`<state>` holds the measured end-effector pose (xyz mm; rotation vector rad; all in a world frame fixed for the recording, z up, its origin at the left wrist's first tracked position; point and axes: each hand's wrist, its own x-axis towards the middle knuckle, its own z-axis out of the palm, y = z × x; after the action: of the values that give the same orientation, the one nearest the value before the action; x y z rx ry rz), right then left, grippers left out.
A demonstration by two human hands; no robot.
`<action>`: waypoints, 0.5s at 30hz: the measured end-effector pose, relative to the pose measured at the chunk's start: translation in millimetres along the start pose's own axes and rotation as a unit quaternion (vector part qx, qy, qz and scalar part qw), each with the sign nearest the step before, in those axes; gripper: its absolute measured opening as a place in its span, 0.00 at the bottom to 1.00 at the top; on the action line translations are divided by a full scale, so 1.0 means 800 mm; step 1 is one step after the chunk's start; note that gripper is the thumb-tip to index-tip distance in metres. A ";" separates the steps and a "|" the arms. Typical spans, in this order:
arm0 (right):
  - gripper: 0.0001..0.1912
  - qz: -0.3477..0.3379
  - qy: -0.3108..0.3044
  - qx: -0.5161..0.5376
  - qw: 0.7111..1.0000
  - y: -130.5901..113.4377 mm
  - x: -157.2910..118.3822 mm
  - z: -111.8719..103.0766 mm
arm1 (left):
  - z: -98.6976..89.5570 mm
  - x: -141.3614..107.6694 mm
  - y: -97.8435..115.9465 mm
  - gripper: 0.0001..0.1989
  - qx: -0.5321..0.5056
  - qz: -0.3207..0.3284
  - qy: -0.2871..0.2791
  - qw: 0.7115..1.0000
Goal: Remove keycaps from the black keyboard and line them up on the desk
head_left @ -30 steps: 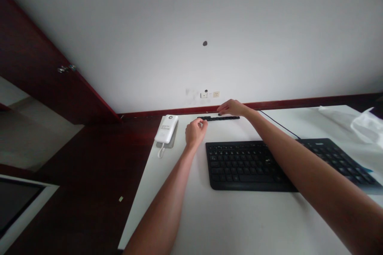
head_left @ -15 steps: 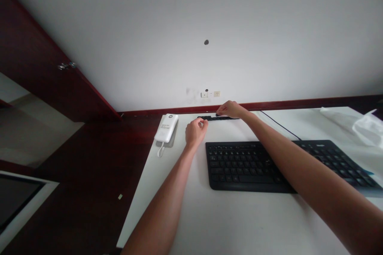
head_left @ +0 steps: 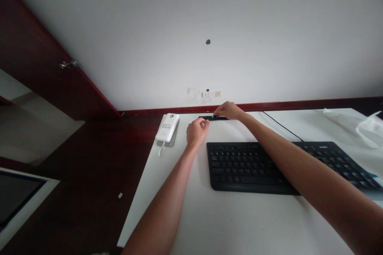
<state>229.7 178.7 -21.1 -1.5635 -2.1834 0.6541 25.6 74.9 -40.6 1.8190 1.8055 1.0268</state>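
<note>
At the far edge of the white desk lies a line of small black keycaps [head_left: 212,118], partly covered by my hands. My right hand [head_left: 229,110] reaches over it from the right, fingertips pinched on a small dark piece that looks like a keycap. My left hand [head_left: 197,132] is curled at the line's left end, thumb and forefinger together; anything between them is hidden. Nearer to me lies a black computer keyboard [head_left: 254,185], and my right forearm crosses above it, hiding part of its keys.
A white power bank [head_left: 168,127] with a short strap lies at the desk's left edge. A cable [head_left: 283,126] runs from the keyboard to the back. White plastic wrapping [head_left: 366,129] lies at the right. Behind the desk [head_left: 227,223] stands a wall with sockets [head_left: 211,94].
My right hand has shifted slightly left along the line of keycaps, closer to my left hand. My left hand stays nearly where it was. The view has moved very slightly.
</note>
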 end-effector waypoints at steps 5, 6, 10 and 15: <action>0.11 0.007 0.009 0.006 1.000 0.002 0.000 -0.003 | 0.001 -0.001 -0.001 0.13 -0.008 0.004 0.005 1.000; 0.11 0.009 0.007 0.004 1.000 0.003 0.000 -0.003 | 0.001 -0.001 -0.001 0.13 -0.009 0.004 0.005 1.000; 0.12 0.020 0.001 -0.006 1.000 0.002 0.000 -0.003 | -0.001 -0.002 0.000 0.13 -0.009 0.004 0.004 1.000; 0.12 0.016 -0.002 -0.015 1.000 0.001 0.000 -0.001 | -0.002 -0.002 0.002 0.13 -0.010 -0.004 0.001 1.000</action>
<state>231.0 179.1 -21.1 -1.6168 -2.1844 0.6374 25.7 73.0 -39.0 1.7987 1.7951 1.0418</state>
